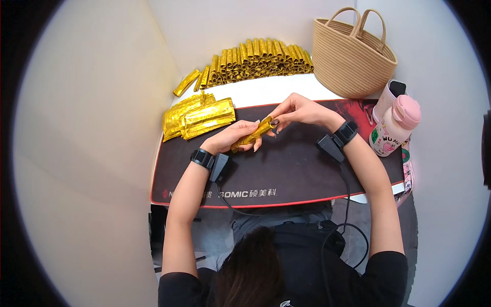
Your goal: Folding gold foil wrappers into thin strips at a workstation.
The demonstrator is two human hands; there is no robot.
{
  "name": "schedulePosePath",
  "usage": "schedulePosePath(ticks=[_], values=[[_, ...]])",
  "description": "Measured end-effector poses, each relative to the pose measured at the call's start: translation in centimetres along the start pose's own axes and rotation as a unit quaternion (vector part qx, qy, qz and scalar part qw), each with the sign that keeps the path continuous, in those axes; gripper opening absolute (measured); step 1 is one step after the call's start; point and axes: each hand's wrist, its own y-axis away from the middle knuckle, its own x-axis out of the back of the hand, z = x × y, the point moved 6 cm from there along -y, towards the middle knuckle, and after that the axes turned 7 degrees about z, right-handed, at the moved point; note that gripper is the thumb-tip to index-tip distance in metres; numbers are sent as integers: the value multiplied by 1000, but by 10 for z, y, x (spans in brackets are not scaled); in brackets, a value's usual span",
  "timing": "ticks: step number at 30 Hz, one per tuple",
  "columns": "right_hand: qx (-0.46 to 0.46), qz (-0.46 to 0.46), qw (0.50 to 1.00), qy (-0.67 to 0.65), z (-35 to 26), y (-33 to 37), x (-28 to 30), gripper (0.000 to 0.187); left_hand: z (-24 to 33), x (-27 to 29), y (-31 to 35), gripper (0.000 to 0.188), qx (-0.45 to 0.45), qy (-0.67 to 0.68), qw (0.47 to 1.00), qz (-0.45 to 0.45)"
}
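Note:
A shiny gold foil roll point(255, 133) lies slantwise between my two hands, above the black desk mat point(296, 169). My left hand point(231, 136) is closed around its lower part, thumb along the top and fingers beneath. At the upper right end, my right hand point(302, 111) pinches the roll between thumb and fingers. Just left of my left hand lies a stack of flat gold foil sheets point(207, 118), loosely overlapping. Behind, a long heap of gold foil tubes point(261, 53) is piled in rows, many with open ends facing me.
A woven tan basket point(353, 59) with two handles stands at the back right. Near the right edge are a pink-lidded bottle point(393, 130) and a light container with a dark object point(397, 88). Black wrist devices point(331, 147) trail cables toward me. Pale walls enclose both sides.

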Motion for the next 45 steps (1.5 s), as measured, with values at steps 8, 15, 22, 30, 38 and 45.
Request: schedulePosePath(ticks=[8, 15, 22, 30, 38, 45], values=[[-13, 8, 999, -41, 8, 0, 1, 29, 0, 1, 0, 52, 0, -7, 1000, -1], [30, 3, 998, 60, -7, -1, -1, 27, -1, 2, -1, 49, 2, -43, 999, -6], [6, 38, 985, 171, -14, 0, -5, 24, -1, -2, 0, 49, 16, -70, 997, -6], [-55, 52, 978, 193, -11, 3, -7, 20, 3, -2, 1, 48, 15, -99, 995, 16], [24, 93, 978, 188, -11, -1, -7, 19, 2, 0, 2, 48, 25, -84, 996, 13], [44, 114, 955, 269, -22, -1, -9, 16, 1, 1, 1, 47, 22, -62, 998, 13]])
